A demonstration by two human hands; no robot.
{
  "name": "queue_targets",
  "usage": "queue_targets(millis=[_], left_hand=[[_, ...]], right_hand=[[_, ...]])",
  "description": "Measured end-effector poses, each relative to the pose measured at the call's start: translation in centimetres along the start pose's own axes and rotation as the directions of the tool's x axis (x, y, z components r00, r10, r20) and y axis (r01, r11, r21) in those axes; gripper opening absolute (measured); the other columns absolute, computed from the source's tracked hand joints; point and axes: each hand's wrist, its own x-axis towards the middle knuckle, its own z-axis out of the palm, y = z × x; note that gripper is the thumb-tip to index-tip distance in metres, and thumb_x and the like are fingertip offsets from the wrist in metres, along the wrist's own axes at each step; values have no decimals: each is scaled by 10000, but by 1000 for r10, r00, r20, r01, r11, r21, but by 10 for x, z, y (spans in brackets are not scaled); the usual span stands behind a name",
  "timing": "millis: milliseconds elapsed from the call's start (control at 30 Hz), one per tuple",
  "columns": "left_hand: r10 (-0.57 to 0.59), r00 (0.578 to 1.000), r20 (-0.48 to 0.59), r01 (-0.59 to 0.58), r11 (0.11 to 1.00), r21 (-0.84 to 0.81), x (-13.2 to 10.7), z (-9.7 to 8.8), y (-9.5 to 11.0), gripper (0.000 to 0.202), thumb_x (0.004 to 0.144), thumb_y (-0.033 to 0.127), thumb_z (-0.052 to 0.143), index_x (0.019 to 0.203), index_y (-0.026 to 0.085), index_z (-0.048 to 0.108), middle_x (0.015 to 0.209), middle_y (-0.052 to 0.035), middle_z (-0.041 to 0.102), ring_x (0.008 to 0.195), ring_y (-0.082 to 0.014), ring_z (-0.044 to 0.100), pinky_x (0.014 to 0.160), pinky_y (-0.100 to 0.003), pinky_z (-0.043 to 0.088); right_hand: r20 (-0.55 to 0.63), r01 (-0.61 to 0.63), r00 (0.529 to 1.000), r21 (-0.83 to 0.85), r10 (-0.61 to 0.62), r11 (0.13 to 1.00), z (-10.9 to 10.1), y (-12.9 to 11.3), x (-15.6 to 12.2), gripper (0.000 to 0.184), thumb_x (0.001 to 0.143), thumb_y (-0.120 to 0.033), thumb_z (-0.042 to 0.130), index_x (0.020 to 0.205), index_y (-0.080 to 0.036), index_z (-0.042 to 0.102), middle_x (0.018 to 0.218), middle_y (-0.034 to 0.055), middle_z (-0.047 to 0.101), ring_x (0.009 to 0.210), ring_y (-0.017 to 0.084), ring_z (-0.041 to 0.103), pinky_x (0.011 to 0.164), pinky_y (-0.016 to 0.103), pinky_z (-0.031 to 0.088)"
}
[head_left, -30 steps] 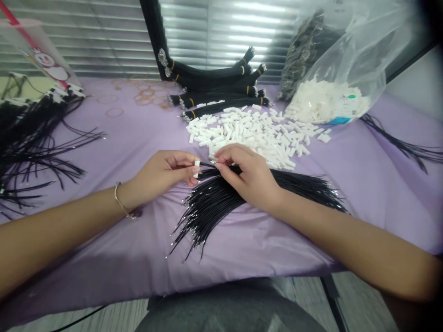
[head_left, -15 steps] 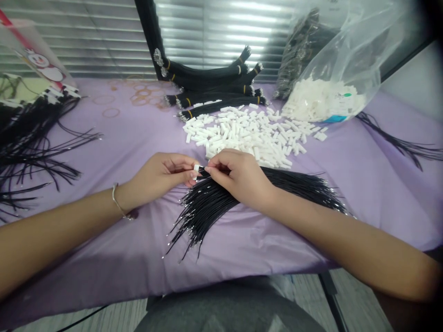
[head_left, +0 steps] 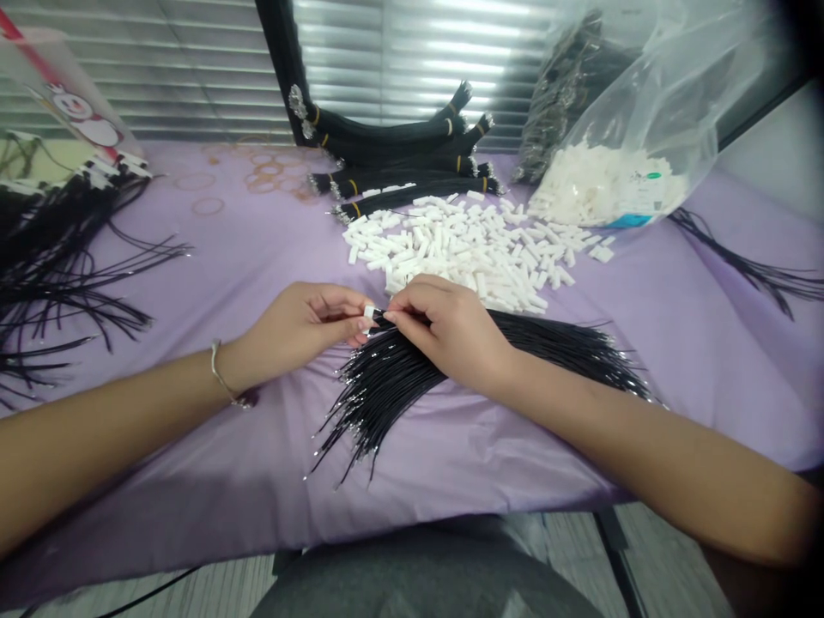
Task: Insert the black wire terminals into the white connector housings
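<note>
Left hand [head_left: 296, 330] clamps its fingers on a white connector [head_left: 369, 312]; right hand [head_left: 447, 330] pinches black wires [head_left: 402, 382] together beside it, seemingly touching, though fingers hide the join.

Glaring window blinds [head_left: 412, 60] — warped edges

- A lilac cloth [head_left: 219, 257] covers the tabletop.
- Bundled black wires [head_left: 399, 167] with yellow bands lie stacked at the far edge, beside an upright black frame [head_left: 276, 60].
- Thin rubber bands [head_left: 263, 180] are scattered on the cloth, left of that stack.
- A clear plastic bag [head_left: 682, 86] slumps at far right, full of white plastic pieces [head_left: 592, 184].
- Behind it stands a bag of dark metal parts [head_left: 560, 103].
- Loose black wires [head_left: 64, 275] sprawl at left; a thinner bunch [head_left: 740, 266] lies at right.
- A snowman-printed bag [head_left: 70, 112] leans at far left.
- Window blinds [head_left: 129, 69] fill the background.
</note>
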Motion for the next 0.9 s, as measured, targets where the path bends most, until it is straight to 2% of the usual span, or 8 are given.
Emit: queue_targets(millis=[133,333,533,633,733,800,833,900], left_hand=[[-15,1000,13,16,999,-29,0,0,1,125,714,187,680,826,135,666,699,-4,694,627,-87,637,631,-153,522],[19,1000,25,-19,1000,4,-1,2,-1,133,718,209,671,830,139,658,731,-10,691,654,-98,642,655,-173,530],[71,997,34,-73,995,67,-2,1,-6,117,742,237,657,818,148,646,719,-9,671,667,-115,641,640,-189,524],[65,997,48,-67,997,41,-1,0,-4,123,743,227,661,831,142,647,710,-8,665,654,-105,626,634,-183,512],[46,997,66,-45,999,-23,3,-2,-3,109,767,220,648,832,134,657,687,-8,652,639,-88,592,635,-175,486],[36,999,15,-34,995,-93,5,-3,-4,120,770,231,653,836,132,661,673,-5,631,614,-77,553,607,-171,457],[29,999,-23,-32,991,-130,6,-3,-6,130,763,238,663,839,133,662,665,-1,617,596,-72,528,585,-169,438],[21,996,-86,-37,982,-188,7,-4,-9,150,741,249,688,839,139,665,641,11,579,562,-66,476,545,-171,399]], right_hand=[[-8,2,1000,2,-2,1000,0,0,-1,120,851,-149,529,789,-106,622,767,40,585,746,124,539,699,232,412],[-30,-31,999,-7,31,999,3,-2,-2,108,845,-137,532,783,-109,616,777,46,586,746,130,540,697,241,413],[-25,0,1000,-9,-1,1000,11,1,-1,111,855,-155,525,775,-127,596,753,33,570,744,135,526,683,250,409],[-23,6,1000,-37,-7,999,9,0,1,128,871,-160,497,782,-132,584,754,42,566,745,145,523,690,270,421],[-66,59,995,-140,-69,988,3,-7,1,136,885,-167,452,854,-116,575,876,103,581,850,188,523,771,341,441],[-97,134,984,-162,-151,978,-1,-13,-2,156,889,-164,428,915,-97,566,964,139,580,934,203,514,837,370,443],[-77,179,979,-144,-191,973,-1,-16,-4,170,892,-160,417,937,-90,566,980,140,585,953,198,515,859,361,447],[49,271,962,-111,-267,956,1,-20,-9,210,903,-181,413,970,-75,582,989,132,604,977,191,527,897,334,451]])
